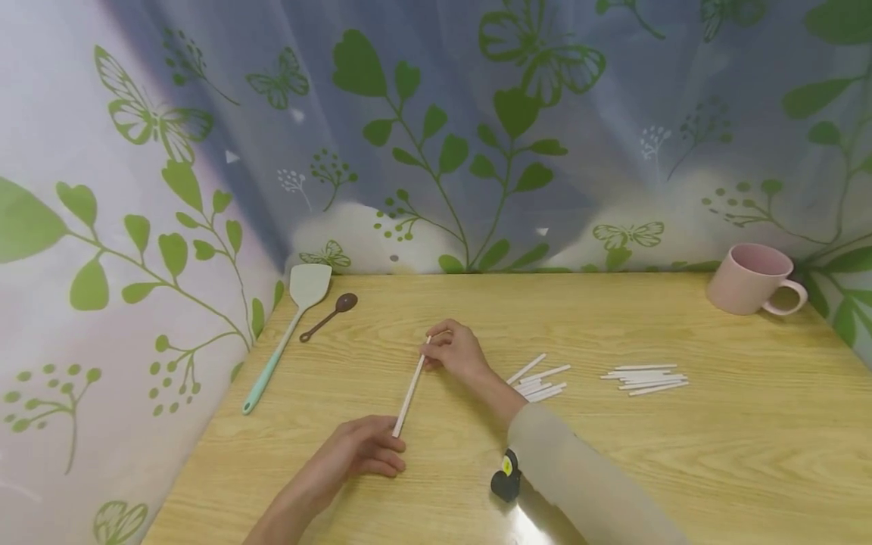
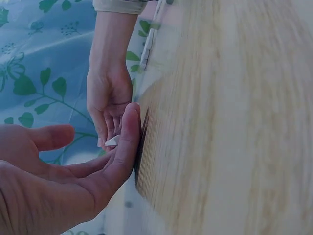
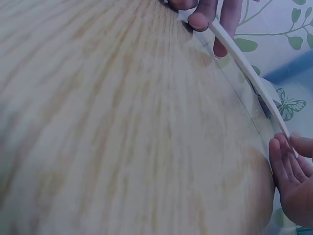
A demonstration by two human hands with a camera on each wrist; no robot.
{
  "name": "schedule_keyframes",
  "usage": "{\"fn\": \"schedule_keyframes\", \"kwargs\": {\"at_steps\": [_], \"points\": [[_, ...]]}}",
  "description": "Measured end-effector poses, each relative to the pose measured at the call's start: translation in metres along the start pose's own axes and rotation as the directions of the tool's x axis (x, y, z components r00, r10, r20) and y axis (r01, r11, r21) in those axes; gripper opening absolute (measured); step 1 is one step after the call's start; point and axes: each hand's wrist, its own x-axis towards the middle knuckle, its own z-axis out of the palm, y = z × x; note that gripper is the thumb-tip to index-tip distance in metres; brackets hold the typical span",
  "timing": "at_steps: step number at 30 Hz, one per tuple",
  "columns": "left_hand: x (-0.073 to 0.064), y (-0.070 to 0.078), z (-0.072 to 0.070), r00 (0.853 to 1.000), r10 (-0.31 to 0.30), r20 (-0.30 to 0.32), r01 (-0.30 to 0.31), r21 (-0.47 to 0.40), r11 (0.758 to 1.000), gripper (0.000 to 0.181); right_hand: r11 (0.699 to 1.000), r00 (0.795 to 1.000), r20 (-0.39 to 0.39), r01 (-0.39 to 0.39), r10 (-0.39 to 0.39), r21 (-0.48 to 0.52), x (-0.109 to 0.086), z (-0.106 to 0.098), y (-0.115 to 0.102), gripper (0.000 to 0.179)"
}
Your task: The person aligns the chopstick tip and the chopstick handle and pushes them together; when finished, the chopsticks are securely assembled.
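Observation:
A thin white stick (image 1: 412, 391) slants over the table between both hands. My right hand (image 1: 459, 353) pinches its far end between thumb and fingers. At the near end, my left hand (image 1: 359, 451) touches the stick with fingers loosely extended; its thumb stands apart from the fingers in the left wrist view. The right wrist view shows the stick (image 3: 255, 78) running from the left fingers at the top down to the right thumb. Beside my right forearm lies a loose pile of white sticks (image 1: 538, 384), partly hidden by the arm.
Another bundle of white sticks (image 1: 646, 378) lies farther right. A pink mug (image 1: 742, 284) stands at the back right. On the left are a spatula (image 1: 281, 348) with a mint handle and a small brown spoon (image 1: 330, 316). A patterned curtain (image 1: 436, 136) borders the wooden table (image 1: 749, 446).

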Motion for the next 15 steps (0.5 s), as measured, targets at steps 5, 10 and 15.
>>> {"fn": "schedule_keyframes", "kwargs": {"at_steps": [5,10,15], "points": [[-0.0001,0.0,-0.0013,1.0,0.003,0.02,-0.003,-0.005,1.0,0.065,0.999,0.999,-0.028,-0.036,0.037,0.04,0.0032,-0.0004,-0.0016,0.028],[0.0001,-0.0001,-0.0043,0.999,0.007,0.031,-0.007,0.007,1.0,0.066,0.994,0.996,-0.009,-0.085,0.086,0.069,0.0058,-0.0021,-0.0051,0.034],[0.0004,-0.0001,-0.0052,0.999,0.009,0.037,-0.009,0.007,1.0,0.066,0.997,0.996,-0.027,-0.083,0.082,-0.006,0.006,-0.0036,-0.0079,0.036]]}}
